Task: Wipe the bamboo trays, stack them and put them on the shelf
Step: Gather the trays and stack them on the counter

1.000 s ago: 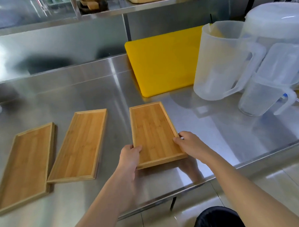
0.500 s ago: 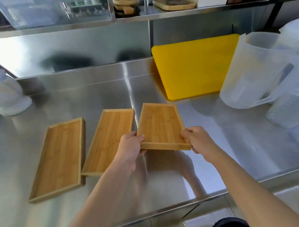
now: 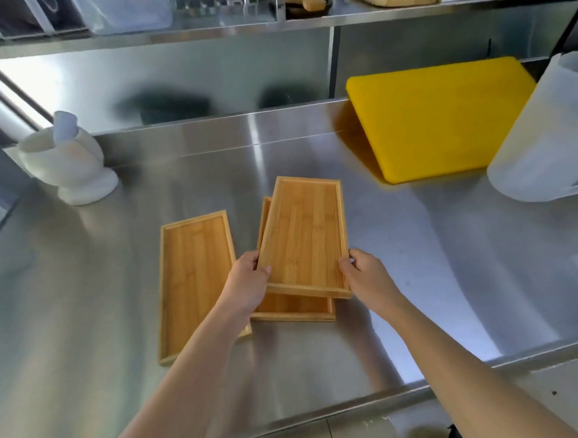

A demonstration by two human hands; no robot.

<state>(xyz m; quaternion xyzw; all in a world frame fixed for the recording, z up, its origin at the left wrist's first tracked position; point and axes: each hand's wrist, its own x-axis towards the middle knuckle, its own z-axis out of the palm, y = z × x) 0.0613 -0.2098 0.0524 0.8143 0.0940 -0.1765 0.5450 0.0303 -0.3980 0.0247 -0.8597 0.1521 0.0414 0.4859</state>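
Holding a shallow rectangular bamboo tray (image 3: 304,235) by its near corners, left hand (image 3: 247,283) and right hand (image 3: 366,275), each grip clamped on the tray's edge. Raised and tilted over a second matching bamboo tray (image 3: 293,309), lying flat on the stainless steel worktop (image 3: 432,278) and mostly covered. Just to the left, a third bamboo tray (image 3: 194,276) flat on the steel. Farther back: white mortar with pestle (image 3: 68,162) left, yellow cutting board (image 3: 442,116) leaning right, translucent plastic jug (image 3: 549,134) at the edge.

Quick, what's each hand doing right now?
Left hand: closed on the left edge of the upper bamboo tray.
Right hand: closed on the same tray's right edge.
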